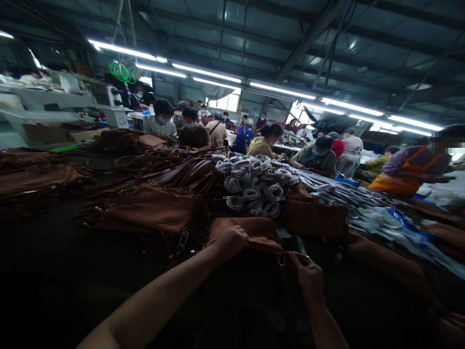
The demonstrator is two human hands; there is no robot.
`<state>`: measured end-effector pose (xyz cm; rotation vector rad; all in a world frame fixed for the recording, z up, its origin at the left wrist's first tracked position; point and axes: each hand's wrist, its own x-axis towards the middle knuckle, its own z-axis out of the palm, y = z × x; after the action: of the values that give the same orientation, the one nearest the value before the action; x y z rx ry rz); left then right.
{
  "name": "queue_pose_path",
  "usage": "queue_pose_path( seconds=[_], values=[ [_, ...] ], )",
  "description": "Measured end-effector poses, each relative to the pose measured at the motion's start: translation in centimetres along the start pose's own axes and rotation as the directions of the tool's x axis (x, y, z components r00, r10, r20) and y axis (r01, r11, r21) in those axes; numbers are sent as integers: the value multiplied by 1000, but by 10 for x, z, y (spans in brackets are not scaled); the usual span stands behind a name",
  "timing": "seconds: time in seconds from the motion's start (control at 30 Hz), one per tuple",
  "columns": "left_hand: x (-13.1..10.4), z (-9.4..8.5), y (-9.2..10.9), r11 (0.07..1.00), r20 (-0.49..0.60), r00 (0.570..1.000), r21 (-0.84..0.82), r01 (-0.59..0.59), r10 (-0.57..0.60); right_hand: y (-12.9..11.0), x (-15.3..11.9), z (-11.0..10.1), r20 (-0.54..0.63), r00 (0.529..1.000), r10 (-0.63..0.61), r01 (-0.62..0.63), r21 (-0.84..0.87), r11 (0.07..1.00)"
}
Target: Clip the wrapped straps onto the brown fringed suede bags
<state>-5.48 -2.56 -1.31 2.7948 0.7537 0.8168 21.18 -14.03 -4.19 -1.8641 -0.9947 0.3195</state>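
Fingers (244, 234) of two hands (229, 242) (309, 272) at one brown bag (259, 226), one clasp (282, 260) between.

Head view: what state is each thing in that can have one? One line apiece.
Left hand: closed on the brown bag.
Right hand: fingers drawn in beside the bag's corner; grip unclear.
Brown bag: held by the left hand.
Metal clip: hanging at the bag's corner; open or shut unclear.
Wrapped coils: rolled, piled.
Brown straps: unwrapped, heaped.
Ceiling lights: lit.
Green hose: coiled.
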Motion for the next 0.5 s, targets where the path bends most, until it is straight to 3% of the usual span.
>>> queue_pose_path(
  seconds=[0.07, 0.1, 0.13, 0.17, 0.23, 0.27, 0.33, 0.4, 0.43, 0.5],
  values=[
    [5, -2, 2, 999, 19, 999, 28, 34, -35, -15, -3, -4, -66, 985, -161, 152, -124, 981],
    [8, -4, 4, 998, 30, 998, 34, 51, -52, -27, -6, -2, -113, 951, -289, 262, -208, 942],
    [12, -5, 7, 997, 47, 997, 37, 67, -69, -40, -11, 2, -156, 887, -435, 376, -302, 876],
    [17, -7, 10, 996, 72, 994, 38, 81, -84, -54, -15, 9, -123, 816, -564, 486, -382, 786],
    [27, -14, 16, 994, 134, 985, 29, 102, -105, -79, -22, 32, 157, 680, -716, 703, -417, 576],
    [32, -19, 19, 993, 162, 980, 24, 113, -115, -89, -23, 45, 247, 635, -732, 752, -417, 511],
    [41, -35, 26, 989, 207, 967, 17, 147, -148, -103, -19, 67, 346, 598, -723, 788, -420, 450],
    [46, -58, 34, 983, 194, 964, 10, 182, -180, -112, -7, 76, 436, 557, -706, 822, -408, 397],
    [46, -73, 38, 981, 158, 969, 0, 193, -191, -117, 2, 74, 475, 526, -705, 845, -388, 369],
    [41, -104, 44, 982, -30, 982, -54, 182, -184, -127, 22, 54, 508, 472, -721, 878, -345, 332]
  ],
)
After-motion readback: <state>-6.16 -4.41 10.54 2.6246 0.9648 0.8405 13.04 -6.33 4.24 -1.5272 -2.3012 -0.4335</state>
